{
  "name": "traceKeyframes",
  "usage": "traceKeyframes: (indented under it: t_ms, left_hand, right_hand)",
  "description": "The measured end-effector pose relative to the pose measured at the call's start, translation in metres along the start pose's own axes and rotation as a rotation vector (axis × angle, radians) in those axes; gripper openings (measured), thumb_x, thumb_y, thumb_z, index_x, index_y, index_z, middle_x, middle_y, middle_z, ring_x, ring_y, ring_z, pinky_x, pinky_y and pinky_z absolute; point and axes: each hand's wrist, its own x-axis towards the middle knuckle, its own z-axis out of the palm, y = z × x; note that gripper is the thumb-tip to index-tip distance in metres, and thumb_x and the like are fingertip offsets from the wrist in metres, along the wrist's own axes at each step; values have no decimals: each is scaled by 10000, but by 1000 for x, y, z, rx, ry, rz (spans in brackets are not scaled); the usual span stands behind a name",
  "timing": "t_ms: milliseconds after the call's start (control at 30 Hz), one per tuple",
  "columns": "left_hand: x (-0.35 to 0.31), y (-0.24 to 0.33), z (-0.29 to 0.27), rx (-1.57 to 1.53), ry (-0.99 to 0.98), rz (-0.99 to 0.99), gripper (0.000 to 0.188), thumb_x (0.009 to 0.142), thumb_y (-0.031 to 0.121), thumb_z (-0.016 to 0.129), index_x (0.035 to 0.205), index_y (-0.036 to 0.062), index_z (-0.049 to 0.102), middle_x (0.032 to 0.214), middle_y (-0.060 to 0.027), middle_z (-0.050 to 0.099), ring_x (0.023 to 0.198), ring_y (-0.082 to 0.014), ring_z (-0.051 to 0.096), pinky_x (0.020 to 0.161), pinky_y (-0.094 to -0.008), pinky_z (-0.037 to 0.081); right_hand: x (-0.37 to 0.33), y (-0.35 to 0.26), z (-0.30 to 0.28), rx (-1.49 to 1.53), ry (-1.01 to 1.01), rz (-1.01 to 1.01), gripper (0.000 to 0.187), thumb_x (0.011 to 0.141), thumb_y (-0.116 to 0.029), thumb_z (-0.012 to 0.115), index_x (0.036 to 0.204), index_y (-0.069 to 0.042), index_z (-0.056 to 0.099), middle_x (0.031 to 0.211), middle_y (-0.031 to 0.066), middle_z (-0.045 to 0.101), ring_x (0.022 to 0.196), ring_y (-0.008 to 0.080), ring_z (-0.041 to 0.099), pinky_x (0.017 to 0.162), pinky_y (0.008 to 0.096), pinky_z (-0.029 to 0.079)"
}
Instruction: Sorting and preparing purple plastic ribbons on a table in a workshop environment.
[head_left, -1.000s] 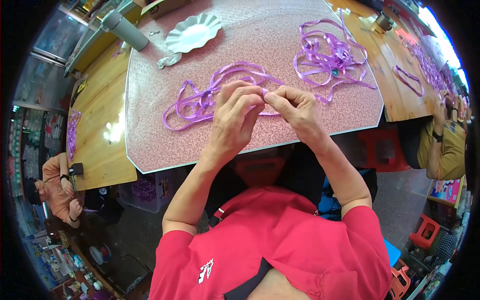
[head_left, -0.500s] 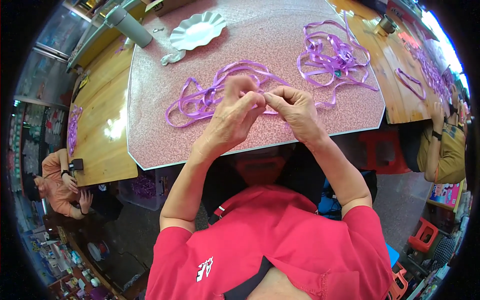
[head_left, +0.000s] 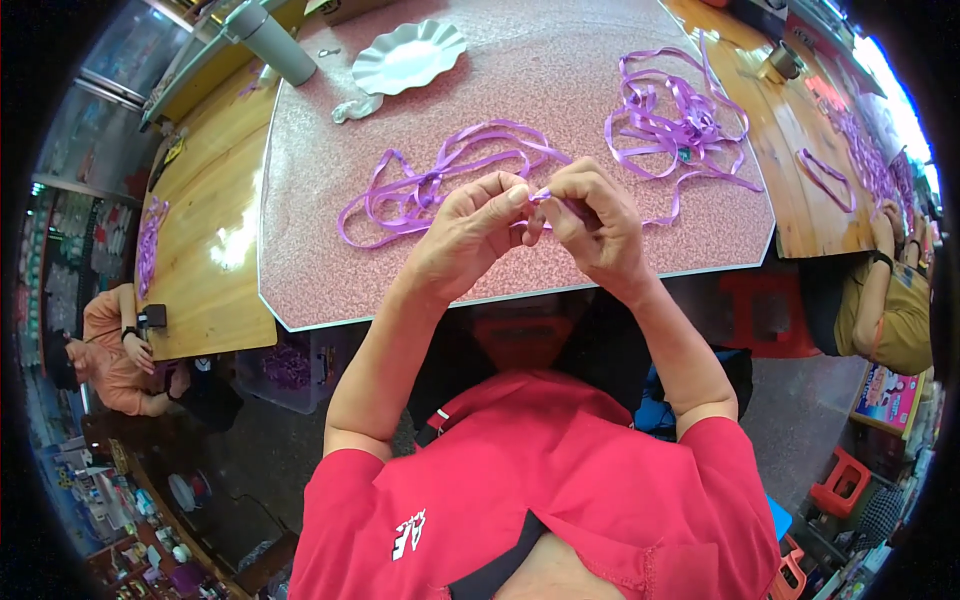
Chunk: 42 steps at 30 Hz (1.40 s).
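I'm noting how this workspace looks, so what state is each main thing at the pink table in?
Left hand: fingertips pinching the held ribbon
Right hand: fingertips pinching it too
Held ribbon: a short bit shows between the fingertips
Left ribbon pile: loosely looped on the pink table
Right ribbon pile: tangled
Plate: lying flat
Grey bottle: standing upright
Clear wrapper: crumpled

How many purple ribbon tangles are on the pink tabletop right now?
2. One purple ribbon tangle lies just beyond the left hand; the other tangle lies toward the right edge of the pink tabletop. The hands may hide some ribbon.
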Motion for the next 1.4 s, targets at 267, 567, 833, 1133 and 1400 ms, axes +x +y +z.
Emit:
traceKeyframes:
  t_ms: [267, 567, 833, 1133, 1400]
  left_hand:
    - [-3, -4, 2, 13, 104, 70, 160, 976, 156, 573, 1079, 36, 604, 987, -70, 652, 926, -167, 627, 847, -330, 515]
    - [-7, -14, 18, 151, 222, 218, 168, 949, 72, 602, 1094, 3, 552, 1007, -70, 622, 916, -142, 622, 833, -317, 541]
    - [-3, -12, 8, -174, 95, 58, 125, 944, 85, 614, 1043, 22, 572, 934, -71, 649, 853, -156, 636, 812, -310, 535]
    - [-5, -6, 15, 263, 277, 201, 221, 928, 19, 596, 1148, 9, 582, 976, -72, 649, 917, -146, 632, 862, -324, 526]
    - [-4, -23, 30, 309, 399, 399, 233, 922, -7, 611, 1150, -10, 564, 1005, -69, 636, 893, -125, 630, 837, -261, 530]
  right_hand:
    - [7, 1, -3, -326, 37, -222, 192, 761, 39, 735, 901, -38, 628, 824, 84, 614, 686, 194, 631, 550, 303, 499]
    - [4, 3, -2, -367, 44, -243, 204, 756, 34, 750, 903, -43, 631, 817, 82, 618, 683, 203, 633, 552, 306, 500]
    - [-2, 1, -1, 307, 45, 319, 103, 834, 6, 687, 907, 1, 616, 850, 83, 579, 704, 158, 611, 604, 260, 485]
    - [6, -1, -10, -180, -119, -50, 121, 816, 1, 686, 916, -28, 623, 868, 80, 592, 718, 172, 603, 608, 288, 486]
    - [3, 3, -3, -294, 10, -121, 140, 799, 7, 716, 906, -29, 631, 835, 74, 599, 653, 159, 586, 554, 269, 465]
